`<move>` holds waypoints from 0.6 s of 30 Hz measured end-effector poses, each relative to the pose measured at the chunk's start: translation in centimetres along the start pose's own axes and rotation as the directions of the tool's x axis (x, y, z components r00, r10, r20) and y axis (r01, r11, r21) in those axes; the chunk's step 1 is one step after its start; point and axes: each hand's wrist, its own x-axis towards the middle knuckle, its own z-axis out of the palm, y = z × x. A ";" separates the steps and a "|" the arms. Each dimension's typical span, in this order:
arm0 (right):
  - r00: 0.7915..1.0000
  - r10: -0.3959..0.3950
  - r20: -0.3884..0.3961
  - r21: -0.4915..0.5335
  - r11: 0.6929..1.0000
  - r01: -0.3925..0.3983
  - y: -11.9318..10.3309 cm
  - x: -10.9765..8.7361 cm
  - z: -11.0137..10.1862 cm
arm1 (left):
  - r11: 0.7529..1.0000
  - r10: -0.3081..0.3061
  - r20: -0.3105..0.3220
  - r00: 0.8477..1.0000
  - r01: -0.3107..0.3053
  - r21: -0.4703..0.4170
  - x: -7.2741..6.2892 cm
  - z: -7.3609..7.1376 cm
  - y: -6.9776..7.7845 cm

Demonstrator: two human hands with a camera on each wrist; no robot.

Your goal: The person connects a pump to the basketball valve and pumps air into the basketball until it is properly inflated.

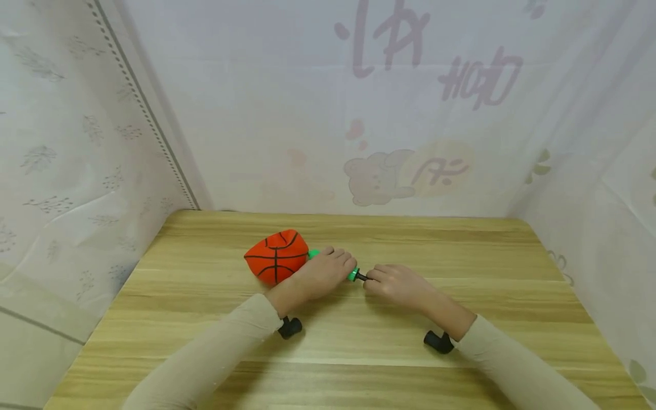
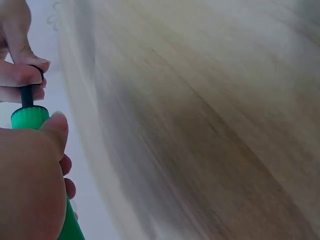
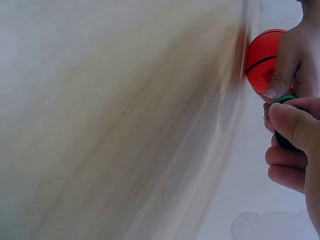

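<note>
My left hand [image 1: 324,274] grips the green barrel of a hand pump [image 2: 30,118]. At the barrel's far left end a red-orange toy basketball [image 1: 275,257] with black lines lies partly inflated, wrinkled on top and pointed at its left end. The fingers and thumb of my right hand [image 1: 398,286] hold the pump's black handle [image 2: 34,74], and a short length of black rod [image 1: 362,277] shows between handle and barrel. In the right wrist view the basketball [image 3: 262,61] appears behind my left hand, which hides where it meets the pump.
Both hands work above a wood-grain table [image 1: 348,364]. Pale printed cloth [image 1: 256,114] hangs behind it and along both sides. A black wrist mount [image 1: 290,328] juts below my left wrist, and a second black mount [image 1: 439,343] below my right.
</note>
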 end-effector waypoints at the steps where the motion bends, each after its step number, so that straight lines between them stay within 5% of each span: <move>1: 1.000 -0.005 -0.014 0.000 1.000 0.005 0.0 -0.2 0.0 | 1.000 -0.003 0.002 1.000 0.003 -0.010 -0.1 0.0 -0.1; 8: 0.994 -0.045 -0.098 -0.015 0.999 0.044 -0.3 -2.9 -1.3 | 0.999 -0.004 0.005 1.000 0.004 -0.036 -0.5 -0.4 -0.3; 18: 0.996 -0.054 -0.076 -0.025 0.998 0.052 -0.4 -5.9 -3.7 | 0.998 0.037 -0.037 0.999 -0.039 -0.053 -0.5 -0.6 -0.4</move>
